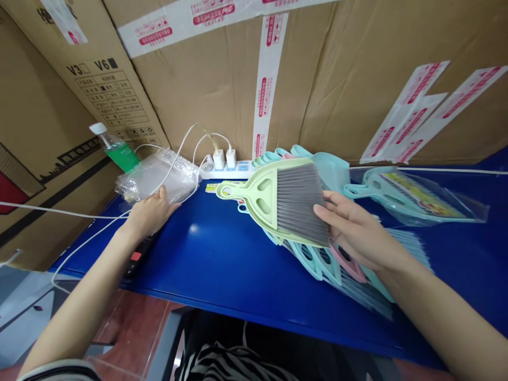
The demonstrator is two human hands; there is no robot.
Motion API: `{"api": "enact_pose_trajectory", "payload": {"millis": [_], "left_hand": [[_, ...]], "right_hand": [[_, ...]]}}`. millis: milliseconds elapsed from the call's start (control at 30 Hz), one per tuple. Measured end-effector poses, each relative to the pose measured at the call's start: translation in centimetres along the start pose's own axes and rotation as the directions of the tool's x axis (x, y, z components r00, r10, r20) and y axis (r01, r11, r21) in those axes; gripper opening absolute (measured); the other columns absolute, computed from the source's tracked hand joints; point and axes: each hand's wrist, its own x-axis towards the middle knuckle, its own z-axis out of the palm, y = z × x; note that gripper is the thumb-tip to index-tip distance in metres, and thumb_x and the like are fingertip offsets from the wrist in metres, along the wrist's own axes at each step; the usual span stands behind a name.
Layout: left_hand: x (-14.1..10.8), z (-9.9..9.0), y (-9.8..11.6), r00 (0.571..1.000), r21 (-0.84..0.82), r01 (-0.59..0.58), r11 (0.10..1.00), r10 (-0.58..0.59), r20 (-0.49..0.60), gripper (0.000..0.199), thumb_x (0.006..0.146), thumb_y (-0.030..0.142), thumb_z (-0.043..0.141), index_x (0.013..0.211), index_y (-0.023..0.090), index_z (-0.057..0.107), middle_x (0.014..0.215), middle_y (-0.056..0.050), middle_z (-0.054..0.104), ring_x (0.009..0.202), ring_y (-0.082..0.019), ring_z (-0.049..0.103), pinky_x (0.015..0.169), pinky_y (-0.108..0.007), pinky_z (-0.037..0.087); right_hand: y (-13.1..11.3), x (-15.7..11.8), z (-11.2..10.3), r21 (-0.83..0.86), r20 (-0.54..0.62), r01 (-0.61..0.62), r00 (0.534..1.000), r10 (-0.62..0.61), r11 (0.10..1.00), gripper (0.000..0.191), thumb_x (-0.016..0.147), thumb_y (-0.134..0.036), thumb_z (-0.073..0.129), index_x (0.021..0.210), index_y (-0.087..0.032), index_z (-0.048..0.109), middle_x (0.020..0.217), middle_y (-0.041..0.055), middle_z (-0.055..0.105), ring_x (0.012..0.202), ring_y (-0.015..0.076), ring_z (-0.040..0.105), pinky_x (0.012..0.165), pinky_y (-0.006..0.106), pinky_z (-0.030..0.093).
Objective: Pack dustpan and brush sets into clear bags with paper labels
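Observation:
My right hand (pixel 353 225) grips a light-green dustpan (pixel 265 182) by its wide edge, fingers behind and thumb in front. A matching small brush with grey bristles (pixel 301 201) lies face-on against the pan, handles together pointing left. Below and behind it are stacked several blue, green and pink dustpan handles (pixel 309 259) and brushes, partly covered. On the left, my left hand (pixel 151 211) rests at the near edge of a pile of clear plastic bags (pixel 154 172), thumb apart from the fingers; some fingertips are hidden.
A bagged blue dustpan set (pixel 413 196) lies at the right. Behind are a white power strip (pixel 242 169) with chargers and large cardboard boxes (pixel 214 95). A green-labelled bottle (pixel 119 151) leans at the left. White cables cross near my left arm; a black device (pixel 138 256) lies beneath it.

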Motion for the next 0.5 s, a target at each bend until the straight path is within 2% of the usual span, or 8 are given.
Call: {"api": "enact_pose_trajectory", "payload": {"millis": [100, 167, 233, 333, 400, 433, 467, 500], "left_hand": [[-0.3, -1.5, 2.3, 0.994, -0.013, -0.006, 1.000, 0.004, -0.110, 0.060, 0.101, 0.045, 0.030, 0.141, 0.001, 0.040, 0.100, -0.025, 0.072, 0.090, -0.036, 0.073, 0.072, -0.042, 0.058], [-0.3, -2.3, 4.4, 0.937, -0.060, -0.244, 0.968, 0.220, -0.271, 0.065, 0.100, 0.051, 0.036, 0.146, 0.005, 0.034, 0.122, -0.025, 0.065, 0.111, -0.034, 0.066, 0.088, -0.045, 0.056], [-0.1, -2.8, 6.5, 0.857, -0.079, -0.452, 0.889, 0.407, -0.316, 0.067, 0.100, 0.048, 0.040, 0.149, 0.005, 0.026, 0.125, -0.024, 0.064, 0.114, -0.032, 0.064, 0.092, -0.045, 0.055], [0.7, -3.2, 8.9, 0.812, -0.099, -0.548, 0.831, 0.500, -0.300, 0.058, 0.102, 0.038, 0.037, 0.151, 0.009, 0.024, 0.116, -0.018, 0.069, 0.106, -0.027, 0.068, 0.087, -0.040, 0.057], [1.1, -3.5, 9.9, 0.798, -0.064, -0.545, 0.836, 0.493, -0.346, 0.057, 0.103, 0.039, 0.035, 0.150, 0.008, 0.026, 0.112, -0.017, 0.069, 0.103, -0.027, 0.069, 0.084, -0.038, 0.058], [1.1, -3.8, 10.3, 0.786, -0.038, -0.542, 0.839, 0.490, -0.377, 0.058, 0.103, 0.040, 0.034, 0.149, 0.006, 0.027, 0.108, -0.018, 0.070, 0.100, -0.027, 0.069, 0.082, -0.038, 0.058], [1.0, -4.1, 10.7, 0.774, -0.016, -0.541, 0.841, 0.490, -0.402, 0.058, 0.103, 0.040, 0.033, 0.149, 0.005, 0.027, 0.105, -0.017, 0.070, 0.096, -0.026, 0.070, 0.080, -0.037, 0.058], [0.9, -4.4, 11.2, 0.763, -0.001, -0.543, 0.839, 0.493, -0.417, 0.058, 0.103, 0.040, 0.032, 0.149, 0.005, 0.026, 0.102, -0.016, 0.071, 0.092, -0.026, 0.070, 0.078, -0.037, 0.059]], "right_hand": [[0.1, 0.1, 0.0, -0.018, 0.009, 0.004, 1.000, -0.004, 1.000, 0.053, 0.079, -0.046, 0.066, 0.127, -0.030, 0.047, 0.125, 0.0093, 0.067, 0.111, 0.0278, 0.065, 0.087, 0.044, 0.057], [0.2, 0.3, -0.1, -0.034, 0.034, 0.011, 0.999, -0.010, 0.999, 0.056, 0.080, -0.049, 0.065, 0.129, -0.027, 0.048, 0.120, 0.0101, 0.068, 0.108, 0.0271, 0.066, 0.086, 0.044, 0.057], [0.0, 0.3, -0.5, -0.082, 0.086, 0.032, 0.996, -0.025, 0.996, 0.057, 0.081, -0.052, 0.062, 0.130, -0.024, 0.050, 0.115, 0.0107, 0.070, 0.104, 0.0267, 0.067, 0.085, 0.044, 0.057], [-0.6, -0.6, -1.4, -0.323, 0.062, 0.168, 0.986, -0.157, 0.931, 0.055, 0.088, -0.051, 0.052, 0.136, -0.024, 0.050, 0.114, 0.0113, 0.069, 0.097, 0.0269, 0.067, 0.082, 0.046, 0.058], [-1.2, -1.9, -1.5, -0.605, -0.090, 0.284, 0.904, -0.418, 0.744, 0.048, 0.093, -0.043, 0.045, 0.138, -0.026, 0.051, 0.117, 0.0120, 0.066, 0.097, 0.0286, 0.066, 0.082, 0.049, 0.057], [-1.5, -2.8, -1.3, -0.749, -0.135, 0.303, 0.801, -0.584, 0.589, 0.043, 0.096, -0.038, 0.042, 0.135, -0.026, 0.054, 0.118, 0.0127, 0.064, 0.101, 0.0299, 0.064, 0.085, 0.051, 0.055], [-1.7, -3.6, -0.9, -0.855, -0.087, 0.308, 0.707, -0.702, 0.416, 0.038, 0.097, -0.032, 0.041, 0.129, -0.025, 0.059, 0.120, 0.0134, 0.062, 0.110, 0.0315, 0.061, 0.092, 0.051, 0.052], [-1.7, -4.5, -0.4, -0.906, 0.056, 0.350, 0.656, -0.753, 0.238, 0.031, 0.096, -0.029, 0.044, 0.118, -0.024, 0.065, 0.115, 0.0125, 0.064, 0.111, 0.0311, 0.060, 0.094, 0.050, 0.050]]}}
